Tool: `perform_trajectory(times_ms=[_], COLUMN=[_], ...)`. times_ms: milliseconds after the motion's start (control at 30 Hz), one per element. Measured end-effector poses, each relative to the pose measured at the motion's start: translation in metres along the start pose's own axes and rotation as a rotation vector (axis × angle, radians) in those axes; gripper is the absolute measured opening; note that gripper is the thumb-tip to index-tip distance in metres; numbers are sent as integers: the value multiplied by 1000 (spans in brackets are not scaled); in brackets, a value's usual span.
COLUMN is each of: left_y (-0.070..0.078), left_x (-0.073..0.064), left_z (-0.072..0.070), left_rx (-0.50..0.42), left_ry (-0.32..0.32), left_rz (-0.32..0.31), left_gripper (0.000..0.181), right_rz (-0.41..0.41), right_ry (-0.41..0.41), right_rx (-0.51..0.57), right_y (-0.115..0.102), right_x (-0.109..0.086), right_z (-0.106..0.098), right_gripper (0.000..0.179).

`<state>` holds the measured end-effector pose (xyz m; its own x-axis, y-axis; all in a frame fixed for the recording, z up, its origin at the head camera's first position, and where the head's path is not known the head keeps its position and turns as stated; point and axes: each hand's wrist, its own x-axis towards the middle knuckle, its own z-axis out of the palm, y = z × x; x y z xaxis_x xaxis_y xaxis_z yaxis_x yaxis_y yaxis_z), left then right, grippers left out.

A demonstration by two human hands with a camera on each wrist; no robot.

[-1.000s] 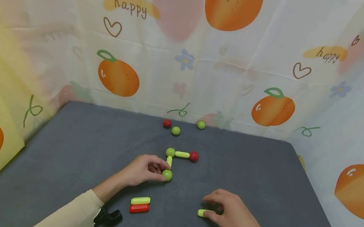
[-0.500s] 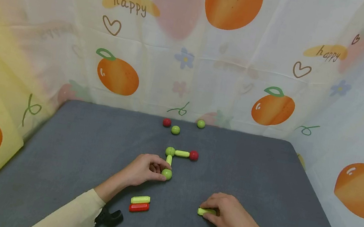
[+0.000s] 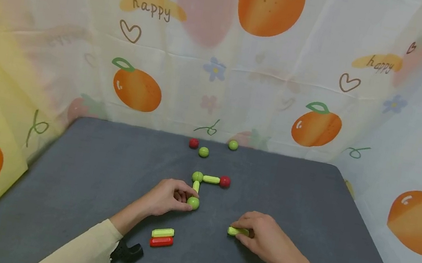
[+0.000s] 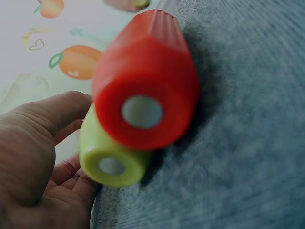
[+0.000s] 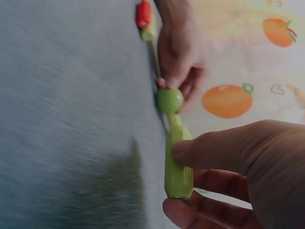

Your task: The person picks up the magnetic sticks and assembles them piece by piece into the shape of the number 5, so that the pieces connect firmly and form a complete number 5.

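My left hand (image 3: 168,198) pinches a green ball (image 3: 193,203) between thumb and fingers. That ball is the near end of an L-shaped piece: a yellow-green rod (image 3: 196,187) runs to a green corner ball (image 3: 198,177), and another rod (image 3: 211,179) ends in a red ball (image 3: 225,182). To the right, my right hand (image 3: 266,240) pinches a loose yellow-green magnetic rod (image 5: 177,167) by its sides. Its flat end shows in the right wrist view, and the rod appears just off the tabletop.
Nearer me, a red rod (image 3: 161,241) and a yellow-green rod (image 3: 162,233) lie side by side. Along the back edge sit a red ball (image 3: 193,143) and two green balls (image 3: 204,152). A fruit-print curtain (image 3: 187,69) surrounds the grey table (image 3: 117,154).
My right hand's fingers have closed on the loose rod and carried it slightly forward and left. My left hand and the L-shaped piece stay put.
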<state>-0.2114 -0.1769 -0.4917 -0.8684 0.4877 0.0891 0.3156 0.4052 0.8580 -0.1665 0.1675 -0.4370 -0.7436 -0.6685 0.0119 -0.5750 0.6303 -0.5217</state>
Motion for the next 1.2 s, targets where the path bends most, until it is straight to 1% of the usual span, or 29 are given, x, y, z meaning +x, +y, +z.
perform_trajectory(times_ms=[167, 267, 400, 600, 833, 1033, 1200], left_y=[0, 0, 0, -4, -4, -5, -6], left_x=[-1, 0, 1, 1, 1, 1, 2], left_z=[-2, -2, -2, -1, -1, 0, -1], left_rx=[0, -3, 4, -6, -18, 9, 0], left_ry=[-1, -6, 4, 13, 12, 21, 21], left_rz=[5, 15, 22, 26, -11, 4, 7], left_gripper=[26, 26, 26, 26, 27, 28, 28], right_rz=[-3, -6, -7, 3, -4, -18, -32], right_ry=[31, 40, 63, 84, 72, 76, 82], right_rx=[-9, -19, -36, -35, -25, -17, -15], right_y=[-1, 0, -2, -5, -4, -1, 1], right_x=[20, 29, 41, 57, 70, 81, 88], right_z=[-11, -12, -13, -9, -3, 6, 14], right_gripper=[21, 21, 20, 18, 18, 18, 18])
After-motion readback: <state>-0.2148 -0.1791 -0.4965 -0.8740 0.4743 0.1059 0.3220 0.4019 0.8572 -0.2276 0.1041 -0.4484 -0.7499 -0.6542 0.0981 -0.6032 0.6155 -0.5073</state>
